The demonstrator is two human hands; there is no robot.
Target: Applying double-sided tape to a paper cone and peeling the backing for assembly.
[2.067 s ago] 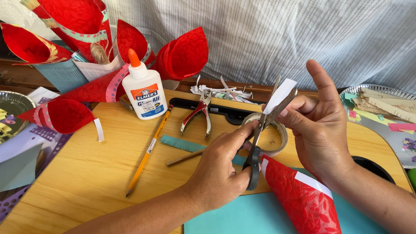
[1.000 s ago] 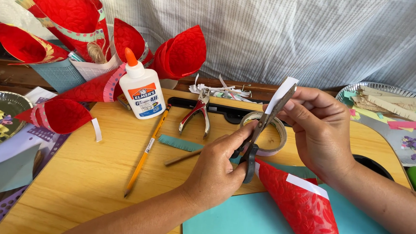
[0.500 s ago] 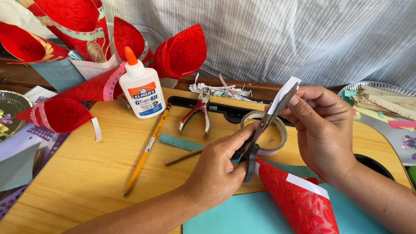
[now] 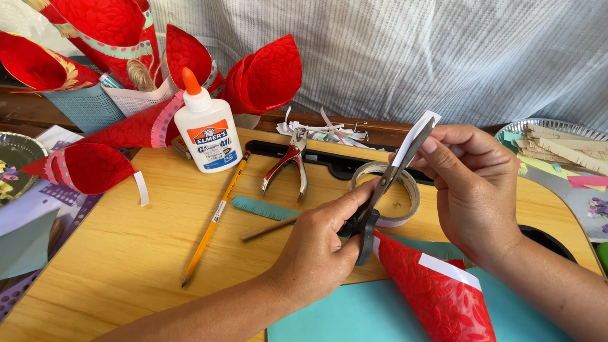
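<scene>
My left hand [image 4: 317, 247] grips the black handles of a pair of scissors [image 4: 384, 187], blades pointing up and to the right. My right hand [image 4: 471, 187] pinches a narrow white paper strip [image 4: 417, 136] that stands upright along the blade tips. Under both hands lies a red embossed paper cone [image 4: 443, 300] with a white band, resting on a teal sheet [image 4: 351, 326]. A roll of tape [image 4: 407, 190] sits just behind the scissors on the wooden board [image 4: 133, 252].
A white glue bottle [image 4: 205, 131], a yellow pencil [image 4: 215, 218], a hole punch [image 4: 289, 162], a fringed teal strip [image 4: 264, 207] and a small stick lie on the board. Several red cones [image 4: 82, 166] stand at the left. Foil trays of paper scraps [image 4: 581, 172] flank both sides.
My right fingers, spread wide earlier, have closed around the white strip. The scissors' blades have come up alongside the strip. Everything else stays put.
</scene>
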